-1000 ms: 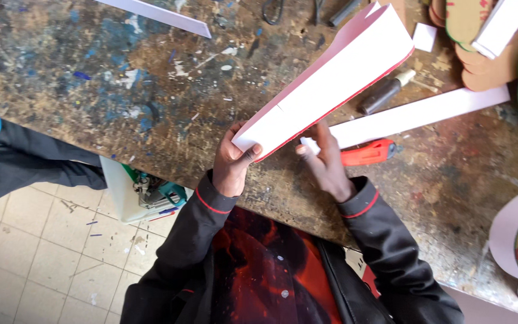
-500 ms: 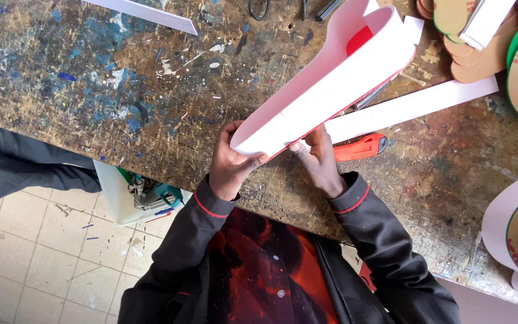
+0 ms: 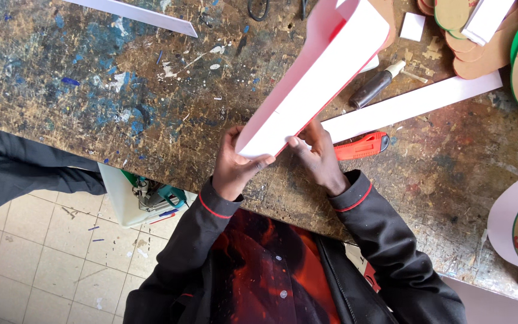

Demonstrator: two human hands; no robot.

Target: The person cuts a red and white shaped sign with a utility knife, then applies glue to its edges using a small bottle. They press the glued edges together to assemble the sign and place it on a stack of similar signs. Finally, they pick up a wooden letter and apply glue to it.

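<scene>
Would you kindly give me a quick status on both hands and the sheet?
Left hand and right hand grip the folded white sheet above the bench. Red knife lies beside the right hand.

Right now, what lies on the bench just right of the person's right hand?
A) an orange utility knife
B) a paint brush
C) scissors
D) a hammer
A: an orange utility knife lies flat on the bench beside the right hand, while both hands, the left hand included, grip the end of the folded white sheet.
</scene>
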